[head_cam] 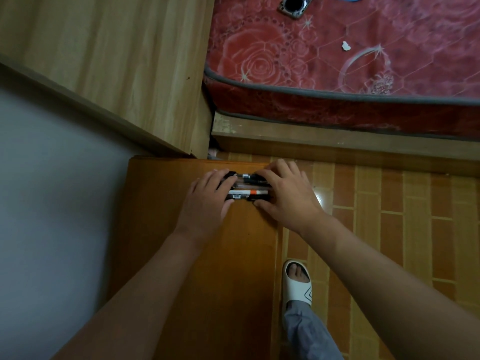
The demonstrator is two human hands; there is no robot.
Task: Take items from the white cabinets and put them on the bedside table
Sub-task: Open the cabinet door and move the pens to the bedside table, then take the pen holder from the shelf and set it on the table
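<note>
Pens (246, 188), bundled, near surface (207, 268) far edge; left hand (207, 201) and right hand (285, 196) fingers curled, gripping each end.

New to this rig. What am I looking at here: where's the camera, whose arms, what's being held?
No machine here: one wide-angle camera on a person's head looks down at their own bare arms. The left hand and right hand each curl their grip around one end of a bundle of black pens with white and orange bands, on or just above the orange-brown wooden bedside table. To the right are the tiled floor, a white slipper and a red rose-patterned mattress.
</note>
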